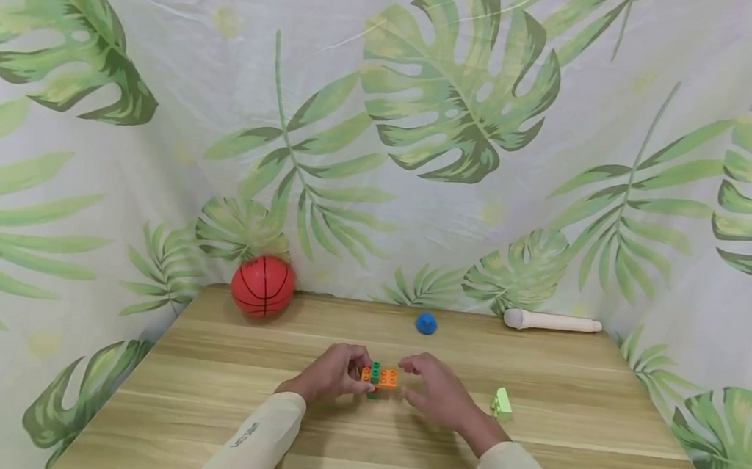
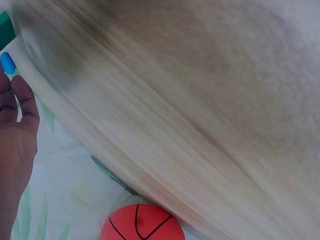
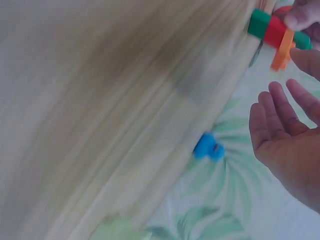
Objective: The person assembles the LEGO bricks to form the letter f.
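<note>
My left hand (image 1: 333, 371) pinches a small stack of toy building bricks (image 1: 389, 378) between thumb and fingers, just above the table. An orange brick lies crosswise in it, with a green brick (image 1: 375, 367) on top. From the right wrist view, a red brick (image 3: 274, 32) and another green brick (image 3: 259, 23) show beneath the orange one. My right hand (image 1: 438, 392) is held beside the stack's right end, apart from it. Its fingers (image 3: 285, 111) are loosely bent with nothing between them. In the left wrist view only part of the left hand (image 2: 17, 135) shows.
A red ball (image 1: 263, 286) stands at the table's back left. Near the back edge lie a small blue object (image 1: 426, 323) and a pale microphone (image 1: 552, 321). To the right of my right hand is a light green plastic piece (image 1: 502, 405). A leaf-patterned cloth hangs behind the wooden table (image 1: 206, 368).
</note>
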`<state>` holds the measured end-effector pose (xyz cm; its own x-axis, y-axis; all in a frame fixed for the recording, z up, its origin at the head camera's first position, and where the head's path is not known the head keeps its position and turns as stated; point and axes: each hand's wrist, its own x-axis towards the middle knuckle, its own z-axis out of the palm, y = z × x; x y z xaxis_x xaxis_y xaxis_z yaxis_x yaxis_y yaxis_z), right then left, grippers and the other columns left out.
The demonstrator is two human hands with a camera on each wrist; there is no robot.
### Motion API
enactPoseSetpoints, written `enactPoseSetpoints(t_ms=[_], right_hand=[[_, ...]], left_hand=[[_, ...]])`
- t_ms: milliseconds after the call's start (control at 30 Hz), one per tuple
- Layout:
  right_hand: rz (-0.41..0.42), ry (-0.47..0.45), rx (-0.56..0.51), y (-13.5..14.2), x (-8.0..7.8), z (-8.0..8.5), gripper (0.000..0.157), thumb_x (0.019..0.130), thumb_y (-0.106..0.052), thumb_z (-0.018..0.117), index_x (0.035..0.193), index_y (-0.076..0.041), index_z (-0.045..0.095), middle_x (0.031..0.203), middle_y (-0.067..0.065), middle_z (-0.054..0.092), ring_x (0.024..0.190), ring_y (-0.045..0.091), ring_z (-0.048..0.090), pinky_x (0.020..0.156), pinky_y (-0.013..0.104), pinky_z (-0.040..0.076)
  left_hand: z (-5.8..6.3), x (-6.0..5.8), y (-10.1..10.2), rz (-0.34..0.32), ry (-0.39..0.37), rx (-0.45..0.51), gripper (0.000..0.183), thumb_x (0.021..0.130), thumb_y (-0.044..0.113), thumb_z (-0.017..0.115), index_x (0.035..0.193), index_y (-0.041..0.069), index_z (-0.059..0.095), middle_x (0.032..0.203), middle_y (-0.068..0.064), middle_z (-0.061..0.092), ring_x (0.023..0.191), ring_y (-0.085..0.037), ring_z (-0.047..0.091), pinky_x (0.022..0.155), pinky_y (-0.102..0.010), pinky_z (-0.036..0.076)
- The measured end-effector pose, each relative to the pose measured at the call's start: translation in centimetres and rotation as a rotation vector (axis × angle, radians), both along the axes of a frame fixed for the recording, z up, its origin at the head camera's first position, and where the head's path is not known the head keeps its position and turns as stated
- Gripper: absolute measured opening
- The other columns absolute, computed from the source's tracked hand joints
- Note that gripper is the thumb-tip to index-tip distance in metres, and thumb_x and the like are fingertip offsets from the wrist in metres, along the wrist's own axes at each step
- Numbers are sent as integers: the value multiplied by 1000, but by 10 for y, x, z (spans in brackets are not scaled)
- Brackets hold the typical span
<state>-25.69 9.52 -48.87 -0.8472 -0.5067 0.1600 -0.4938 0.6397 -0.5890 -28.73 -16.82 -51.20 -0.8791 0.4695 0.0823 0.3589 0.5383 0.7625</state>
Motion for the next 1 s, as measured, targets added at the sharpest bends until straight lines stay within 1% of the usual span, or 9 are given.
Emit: enactPoseSetpoints(t_ms=[200, 333, 400, 500, 567, 633, 767, 867, 1000], right_hand=[[-45, 73, 112, 50, 5, 5, 31, 94, -10, 80, 124, -6, 73, 125, 9, 70, 119, 32, 67, 101, 54, 56], [-92, 69, 189, 83, 9, 9, 33, 91, -4, 81, 122, -8, 75, 124, 9, 68, 119, 33, 64, 99, 54, 56], [-85, 36, 221, 100, 11, 13, 36, 89, 1, 78, 124, -8, 76, 127, 12, 66, 119, 36, 63, 97, 56, 56], [-33, 5, 261, 126, 11, 18, 39, 86, 10, 73, 122, -6, 76, 126, 16, 66, 117, 40, 64, 96, 57, 56], [-13, -29, 264, 140, 10, 20, 39, 85, 11, 73, 120, -5, 76, 125, 15, 67, 116, 39, 66, 95, 55, 57], [-8, -41, 260, 151, 9, 19, 33, 86, 9, 75, 116, -5, 76, 119, 11, 69, 108, 32, 68, 90, 47, 59], [-43, -55, 221, 164, 8, 12, 26, 86, -1, 84, 108, -8, 73, 111, 5, 68, 95, 18, 62, 79, 31, 53], [-77, -8, 189, 169, 8, 4, 30, 82, -7, 90, 103, -10, 69, 104, 3, 65, 93, 15, 59, 77, 29, 51], [-158, 29, 170, 172, 10, -6, 39, 77, -17, 95, 97, -12, 62, 100, 3, 63, 94, 17, 60, 78, 32, 51]], left_hand=[[1, 1, 0, 20, -9, 5, 24, 88, 16, 90, 102, 9, 72, 98, -10, 73, 79, -11, 55, 67, -19, 47], [0, 1, 0, 19, 8, 2, 26, 88, 16, 90, 102, 6, 71, 97, -12, 72, 80, -14, 55, 66, -20, 46], [0, 1, 0, 14, 14, -4, 26, 88, 15, 90, 102, 4, 71, 97, -13, 71, 79, -14, 54, 66, -20, 45], [-1, 2, 1, 9, 17, -9, 27, 88, 14, 90, 102, 3, 70, 97, -15, 71, 79, -13, 54, 65, -20, 44], [-1, 2, 1, 9, 16, -9, 27, 88, 14, 90, 102, 3, 70, 98, -15, 71, 79, -14, 54, 65, -20, 45], [-1, 1, 2, 13, 14, -7, 26, 87, 14, 90, 102, 4, 70, 97, -15, 71, 80, -16, 55, 65, -20, 45], [-1, 1, 2, 18, 18, -10, 25, 87, 14, 90, 100, 6, 70, 96, -12, 70, 82, -18, 56, 66, -20, 44], [-1, 1, 3, 20, 23, -14, 25, 87, 14, 90, 100, 7, 69, 95, -11, 69, 81, -17, 55, 65, -20, 44], [0, 2, 4, 16, 19, -17, 26, 88, 14, 90, 101, 5, 69, 96, -12, 70, 80, -16, 55, 65, -20, 45]])
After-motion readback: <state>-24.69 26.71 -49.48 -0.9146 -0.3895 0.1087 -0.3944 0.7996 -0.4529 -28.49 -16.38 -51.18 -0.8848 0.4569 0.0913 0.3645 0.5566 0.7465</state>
